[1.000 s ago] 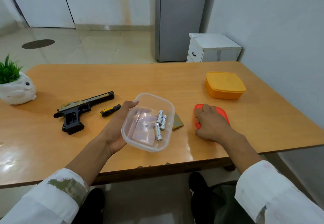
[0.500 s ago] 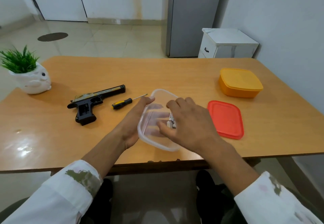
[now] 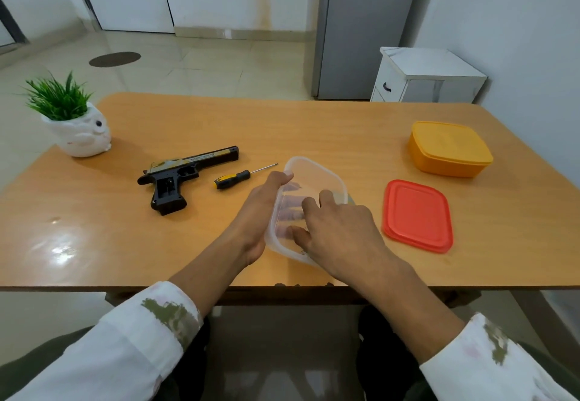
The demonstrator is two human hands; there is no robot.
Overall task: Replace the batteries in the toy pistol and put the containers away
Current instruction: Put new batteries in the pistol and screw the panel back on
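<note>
Two containers on the table (image 3: 314, 124), is that it?
– Yes. The clear container (image 3: 317, 170) is at the near edge, in the middle, with its red lid (image 3: 417, 215) off and lying flat just to its right. The orange container (image 3: 450, 149) sits far right with its lid on.

What are the hands doing?
– The left hand (image 3: 260, 209) grips the clear container by its left wall, thumb hooked over the rim and fingers showing through the plastic underneath. The right hand (image 3: 342, 231) reaches down inside it with the fingers curled. It covers the floor of the tub, so I cannot tell whether it pinches anything, and no batteries are in view.

And the pistol?
– The toy pistol (image 3: 188, 174) lies on its side to the left, barrel pointing far-right, with neither hand on it. A screwdriver (image 3: 233, 178) lies between it and the clear container. I cannot tell whether the battery cover is open.

So how far along?
– Early, I would say. One container is opened, and the step in hand looks like taking batteries out. Fitting them, closing the pistol, putting the red lid back on and putting both containers away all seem left to do.
</note>
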